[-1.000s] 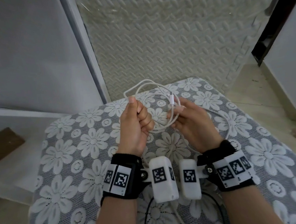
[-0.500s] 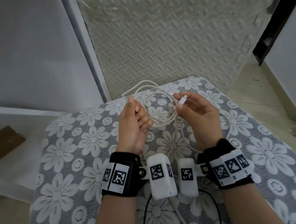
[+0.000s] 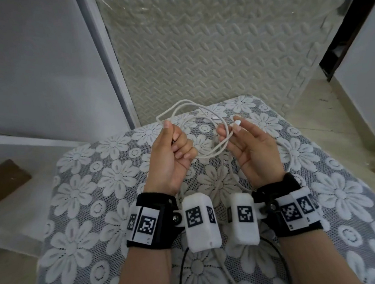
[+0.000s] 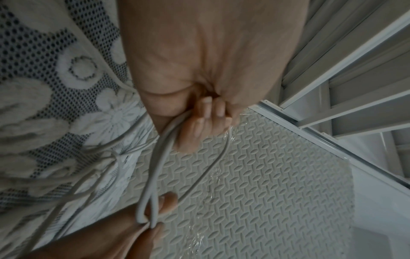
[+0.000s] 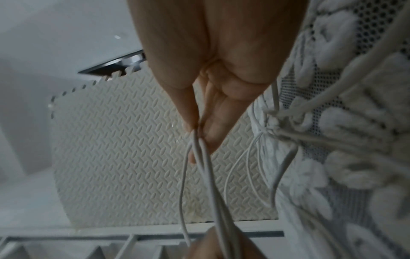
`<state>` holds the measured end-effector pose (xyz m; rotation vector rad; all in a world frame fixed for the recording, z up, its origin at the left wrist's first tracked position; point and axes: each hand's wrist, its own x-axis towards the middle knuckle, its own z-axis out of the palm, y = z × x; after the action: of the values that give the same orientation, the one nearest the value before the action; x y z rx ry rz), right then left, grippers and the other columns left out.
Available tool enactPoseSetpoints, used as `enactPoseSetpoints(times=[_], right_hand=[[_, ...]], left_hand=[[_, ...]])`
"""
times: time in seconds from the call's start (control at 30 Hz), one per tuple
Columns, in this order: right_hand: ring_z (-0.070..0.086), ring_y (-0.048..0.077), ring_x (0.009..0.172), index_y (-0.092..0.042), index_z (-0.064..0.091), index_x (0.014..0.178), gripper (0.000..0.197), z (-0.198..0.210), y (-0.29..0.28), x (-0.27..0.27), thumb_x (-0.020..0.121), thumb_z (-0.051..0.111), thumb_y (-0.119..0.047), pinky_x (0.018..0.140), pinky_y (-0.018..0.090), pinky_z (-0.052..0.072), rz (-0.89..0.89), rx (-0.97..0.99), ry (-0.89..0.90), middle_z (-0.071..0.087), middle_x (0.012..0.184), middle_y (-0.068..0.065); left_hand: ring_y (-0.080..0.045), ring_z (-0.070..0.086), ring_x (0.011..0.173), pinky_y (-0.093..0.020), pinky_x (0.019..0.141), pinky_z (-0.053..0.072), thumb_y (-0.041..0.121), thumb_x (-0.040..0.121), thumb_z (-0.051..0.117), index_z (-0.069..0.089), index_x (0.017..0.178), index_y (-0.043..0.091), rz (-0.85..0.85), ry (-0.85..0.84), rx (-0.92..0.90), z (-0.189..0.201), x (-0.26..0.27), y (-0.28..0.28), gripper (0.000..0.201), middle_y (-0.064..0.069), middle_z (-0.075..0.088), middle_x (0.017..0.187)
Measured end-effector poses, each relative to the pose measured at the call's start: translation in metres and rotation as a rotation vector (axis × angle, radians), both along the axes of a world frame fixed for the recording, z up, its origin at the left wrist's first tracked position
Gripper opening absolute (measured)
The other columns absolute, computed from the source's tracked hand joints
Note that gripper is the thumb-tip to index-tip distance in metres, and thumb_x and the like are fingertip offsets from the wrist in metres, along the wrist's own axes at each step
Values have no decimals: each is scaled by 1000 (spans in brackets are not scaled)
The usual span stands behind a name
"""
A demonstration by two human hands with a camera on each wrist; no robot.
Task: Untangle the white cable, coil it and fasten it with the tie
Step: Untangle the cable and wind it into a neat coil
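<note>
Between my two hands, above the table, hangs the white cable (image 3: 186, 100) in loose loops. My left hand (image 3: 175, 142) is a fist curled round several strands, which the left wrist view shows leaving the fingers (image 4: 208, 112) as cable (image 4: 155, 173). My right hand (image 3: 232, 131) pinches the strands between thumb and fingers (image 5: 188, 122), and a white plug end (image 3: 237, 122) sticks up at its fingertips. More cable (image 5: 209, 175) runs from that pinch towards the left hand. One length trails over the table on the right. No tie can be made out.
The table (image 3: 101, 192) has a grey cloth with white lace flowers. Beyond its far edge lies an embossed cream foam mat (image 3: 209, 51). White frames stand on the left, with a brown block (image 3: 5, 181) below them. A dark door frame (image 3: 352, 30) is at upper right.
My right hand left the loops near the left hand, took the plug end and lifted it up and to the right. The loops now stretch between the hands.
</note>
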<state>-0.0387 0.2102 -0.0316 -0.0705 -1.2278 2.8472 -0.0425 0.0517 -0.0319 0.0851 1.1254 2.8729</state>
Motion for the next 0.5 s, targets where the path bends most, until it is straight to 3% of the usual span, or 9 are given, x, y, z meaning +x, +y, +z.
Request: enactPoseSetpoints(times=[0.1, 0.2, 0.37, 0.5], right_hand=[[71, 15, 69, -2, 56, 101, 13, 2, 2, 1, 90, 49, 1, 64, 26, 59, 73, -50, -54, 73, 81, 15], [68, 11, 62, -4, 58, 94, 9, 3, 3, 2, 89, 51, -1, 58, 22, 56, 115, -37, -63, 73, 81, 15], [62, 11, 56, -3, 59, 104, 16, 2, 7, 0, 90, 51, -2, 58, 22, 56, 69, 18, -52, 70, 74, 11], [59, 11, 55, -2, 63, 105, 18, -2, 9, -1, 89, 54, -2, 57, 20, 54, 22, 100, -42, 68, 71, 10]], left_hand=[[-4, 26, 39, -17, 41, 32, 35, 101, 32, 41, 63, 15, -60, 21, 11, 0, 0, -1, 44, 8, 28, 46], [-4, 29, 40, -18, 43, 36, 33, 101, 32, 43, 64, 14, -85, 37, 0, 0, 1, 0, 43, 7, 31, 47], [-7, 37, 44, -21, 51, 44, 28, 100, 35, 49, 76, 9, -130, 3, -5, 3, 4, -4, 34, 4, 37, 50], [-10, 40, 48, -25, 55, 47, 30, 95, 42, 53, 84, 7, -115, -12, -126, 3, 6, -7, 29, 2, 39, 53]])
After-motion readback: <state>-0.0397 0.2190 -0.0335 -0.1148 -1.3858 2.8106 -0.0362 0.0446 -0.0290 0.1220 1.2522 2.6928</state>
